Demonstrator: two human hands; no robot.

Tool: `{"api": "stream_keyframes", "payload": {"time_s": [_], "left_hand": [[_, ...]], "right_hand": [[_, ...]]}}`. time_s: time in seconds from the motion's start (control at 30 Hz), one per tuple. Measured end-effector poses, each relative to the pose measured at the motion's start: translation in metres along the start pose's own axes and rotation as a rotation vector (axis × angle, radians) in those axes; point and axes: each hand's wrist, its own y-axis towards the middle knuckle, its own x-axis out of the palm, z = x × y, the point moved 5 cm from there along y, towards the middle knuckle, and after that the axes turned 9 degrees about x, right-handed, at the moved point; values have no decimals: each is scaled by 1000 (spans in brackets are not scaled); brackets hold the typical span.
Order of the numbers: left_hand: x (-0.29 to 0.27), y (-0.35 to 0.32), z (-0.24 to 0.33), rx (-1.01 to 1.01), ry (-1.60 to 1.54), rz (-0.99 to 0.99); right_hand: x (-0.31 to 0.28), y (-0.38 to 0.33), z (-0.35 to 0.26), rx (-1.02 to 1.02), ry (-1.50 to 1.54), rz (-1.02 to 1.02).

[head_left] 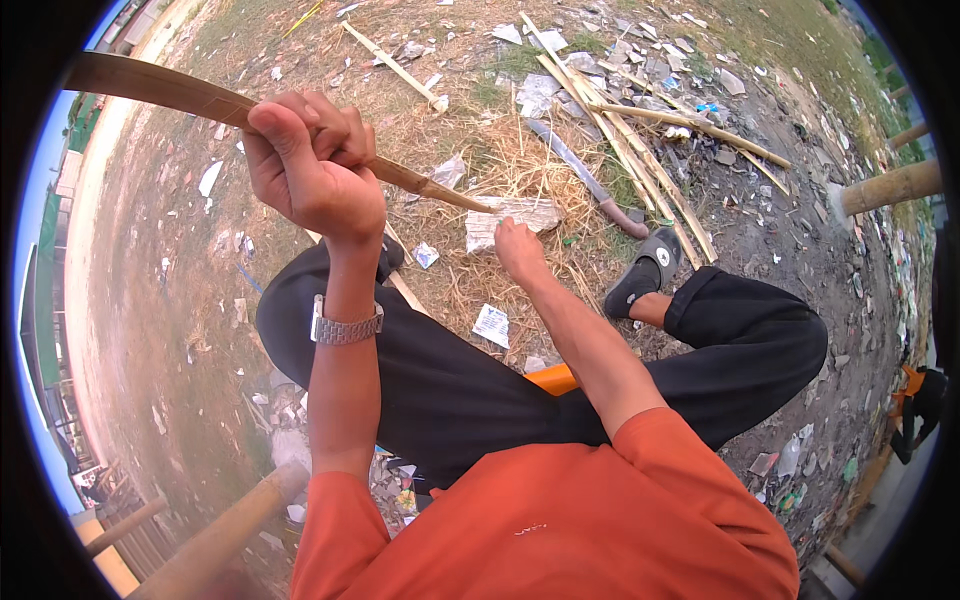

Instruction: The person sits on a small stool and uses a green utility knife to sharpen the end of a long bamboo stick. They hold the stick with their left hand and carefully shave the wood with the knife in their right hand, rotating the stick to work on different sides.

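Note:
My left hand (318, 165) is raised and wrapped around a long split bamboo strip (165, 92). From that grip the strip slants down to the right, its lower end reaching a pale, weathered block (512, 222) on the ground. Close to that end is my right hand (520, 250), fingers curled over the block's edge; what they hold, if anything, is hidden. A machete (570, 160) with a brown handle lies just beyond the block, apart from both hands.
Several split bamboo strips (630, 140) lie in a pile at the upper right, with another strip (395, 65) at the upper left. Straw and scraps litter the dirt around my sandalled foot (643, 272). Bamboo poles (890, 188) stand at the right and lower left.

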Motion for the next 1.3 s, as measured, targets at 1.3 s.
{"api": "stream_keyframes", "payload": {"time_s": [1.3], "left_hand": [[10, -2, 0, 43, 53, -44]], "right_hand": [[-72, -22, 21, 230, -161, -328]]}}
